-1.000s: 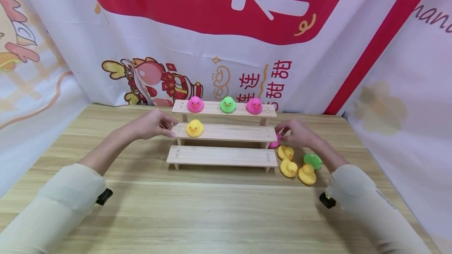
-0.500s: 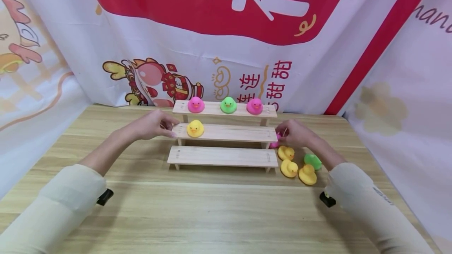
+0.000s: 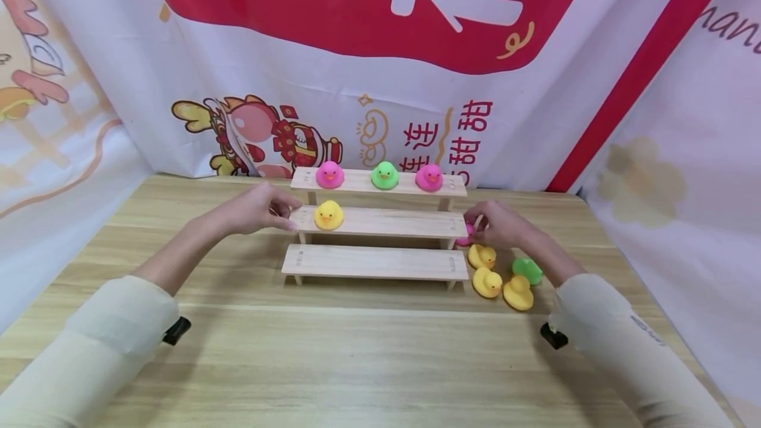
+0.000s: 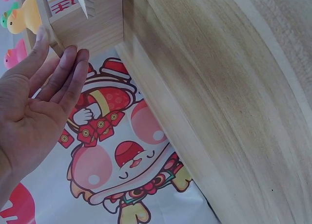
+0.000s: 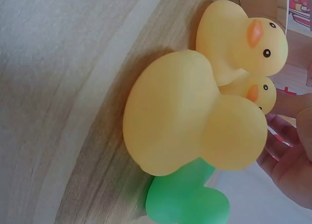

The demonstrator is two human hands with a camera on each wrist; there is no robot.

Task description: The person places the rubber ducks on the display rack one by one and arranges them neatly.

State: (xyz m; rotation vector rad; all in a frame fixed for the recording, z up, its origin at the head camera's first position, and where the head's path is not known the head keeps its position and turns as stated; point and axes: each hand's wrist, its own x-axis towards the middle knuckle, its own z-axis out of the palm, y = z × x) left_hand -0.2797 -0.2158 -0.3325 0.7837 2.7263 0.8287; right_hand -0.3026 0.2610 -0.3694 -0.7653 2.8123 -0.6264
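Observation:
A three-tier wooden display stand point(image 3: 392, 222) occupies the middle of the table in the head view. My left hand point(image 3: 261, 209) pinches the left end of its middle board; the left wrist view shows the thumb point(image 4: 40, 44) on top and the fingers bent at the board's end. My right hand point(image 3: 498, 224) grips the same board's right end, its fingertips partly hidden. Partly covered by that hand, a pink rubber duck point(image 3: 464, 235) sits beside the stand. On the middle board's left part stands a yellow rubber duck point(image 3: 329, 215).
The top board carries a pink duck point(image 3: 329, 175), a green duck point(image 3: 384, 176) and another pink duck point(image 3: 429, 178). Several yellow ducks point(image 3: 487, 282) and a tipped green duck point(image 3: 526, 271) lie right of the stand. A printed cloth backdrop point(image 3: 380, 84) hangs close behind.

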